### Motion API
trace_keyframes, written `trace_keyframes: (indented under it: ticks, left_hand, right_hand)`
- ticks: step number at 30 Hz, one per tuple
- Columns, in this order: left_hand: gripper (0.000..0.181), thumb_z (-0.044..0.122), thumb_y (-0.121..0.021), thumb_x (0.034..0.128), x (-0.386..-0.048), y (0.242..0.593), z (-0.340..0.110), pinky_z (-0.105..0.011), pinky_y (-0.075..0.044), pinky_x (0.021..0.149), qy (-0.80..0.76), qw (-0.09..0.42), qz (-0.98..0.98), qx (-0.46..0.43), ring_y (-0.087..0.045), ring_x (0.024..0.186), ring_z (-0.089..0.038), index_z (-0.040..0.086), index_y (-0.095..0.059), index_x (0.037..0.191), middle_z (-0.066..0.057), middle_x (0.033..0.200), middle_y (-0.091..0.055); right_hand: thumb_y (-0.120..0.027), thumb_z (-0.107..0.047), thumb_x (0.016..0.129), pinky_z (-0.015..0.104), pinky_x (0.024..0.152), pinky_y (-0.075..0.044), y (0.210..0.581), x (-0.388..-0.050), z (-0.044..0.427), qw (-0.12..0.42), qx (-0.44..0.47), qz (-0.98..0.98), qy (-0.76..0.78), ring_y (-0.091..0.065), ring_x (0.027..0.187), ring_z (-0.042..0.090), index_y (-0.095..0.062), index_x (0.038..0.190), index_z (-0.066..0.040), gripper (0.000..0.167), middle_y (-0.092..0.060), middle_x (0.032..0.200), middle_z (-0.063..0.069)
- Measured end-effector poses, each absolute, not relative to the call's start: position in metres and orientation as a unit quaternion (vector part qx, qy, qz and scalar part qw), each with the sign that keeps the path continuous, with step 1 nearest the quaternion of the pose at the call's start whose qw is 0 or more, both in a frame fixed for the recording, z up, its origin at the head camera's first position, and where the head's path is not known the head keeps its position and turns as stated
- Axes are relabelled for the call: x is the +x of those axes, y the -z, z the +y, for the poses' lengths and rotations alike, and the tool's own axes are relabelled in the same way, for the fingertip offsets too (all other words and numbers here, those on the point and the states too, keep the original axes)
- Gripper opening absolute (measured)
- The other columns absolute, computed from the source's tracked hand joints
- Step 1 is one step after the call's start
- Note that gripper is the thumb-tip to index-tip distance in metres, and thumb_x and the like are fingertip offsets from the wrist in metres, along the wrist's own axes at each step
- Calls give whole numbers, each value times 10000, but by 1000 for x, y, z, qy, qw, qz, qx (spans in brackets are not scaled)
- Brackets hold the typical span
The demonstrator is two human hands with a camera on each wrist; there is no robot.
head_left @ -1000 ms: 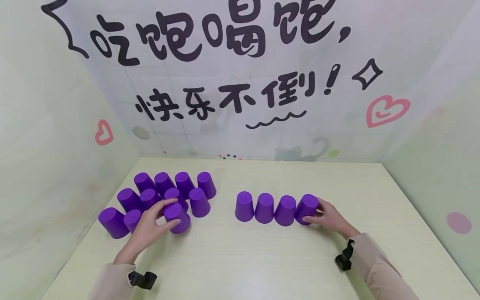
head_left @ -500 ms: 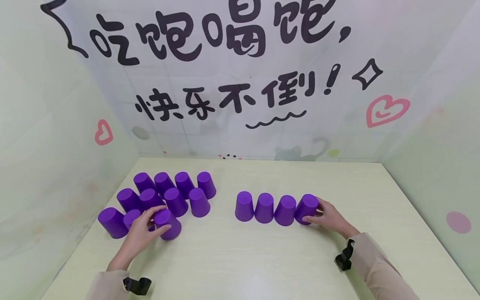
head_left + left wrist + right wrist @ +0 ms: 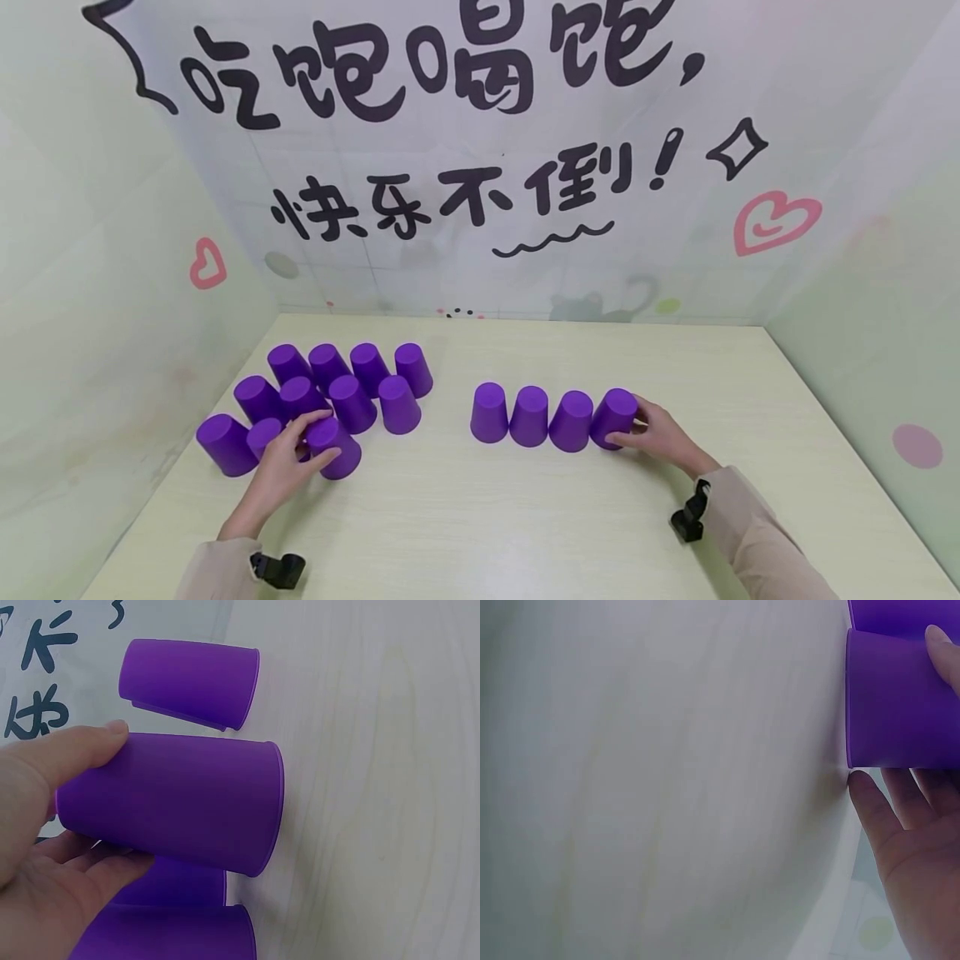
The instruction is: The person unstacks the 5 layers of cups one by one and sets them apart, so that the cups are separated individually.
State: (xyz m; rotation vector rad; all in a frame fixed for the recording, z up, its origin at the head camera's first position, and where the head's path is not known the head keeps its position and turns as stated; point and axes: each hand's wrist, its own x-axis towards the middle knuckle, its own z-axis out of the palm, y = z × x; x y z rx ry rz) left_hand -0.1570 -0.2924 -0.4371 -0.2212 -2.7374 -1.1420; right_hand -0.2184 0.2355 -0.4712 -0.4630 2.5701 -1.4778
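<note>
My left hand [image 3: 276,477] grips an upside-down purple cup [image 3: 335,450] at the front of the left group, thumb on one side and fingers on the other. In the left wrist view that cup [image 3: 172,802] has its rim toward the tabletop, with other purple cups on both sides. My right hand [image 3: 663,437] holds the rightmost cup [image 3: 617,417] of a row on the right. The right wrist view shows this cup [image 3: 900,705] between the thumb and the fingers, its rim at the table and a neighbouring cup against it.
Several more upside-down purple cups [image 3: 352,404] stand in rows at the left. Three cups [image 3: 529,417] make up the rest of the right-hand row. The pale wooden table [image 3: 480,525] ends at a printed cloth backdrop [image 3: 450,275], with cloth walls on both sides.
My left hand has drawn its cup left and toward me, beside the front-row cups, then stayed nearly still over the last half second. My right hand has not moved.
</note>
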Motion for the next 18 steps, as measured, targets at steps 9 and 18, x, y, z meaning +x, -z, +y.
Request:
trace_keyframes:
  ticks: [9, 18]
  left_hand:
    - [509, 153, -692, 772, -157, 438, -292, -480, -448, 833, 389, 79, -915, -74, -498, 1048, -366, 74, -466, 1221, -201, 1205, -478]
    - [519, 157, -686, 779, -157, 436, -293, -486, -443, 838, 385, 79, -916, -77, -491, 1053, -360, 60, -455, 1234, -202, 1220, -467]
  right_hand:
    - [-727, -219, 731, 231, 786, -482, 471, -218, 236, 71, -154, 854, 491, -530, 999, 323, -435, 1226, 16, 621, -549, 1097, 177]
    - [-722, -210, 738, 264, 793, -489, 470, -218, 236, 72, -156, 855, 490, -530, 999, 322, -427, 1230, 27, 620, -544, 1103, 187]
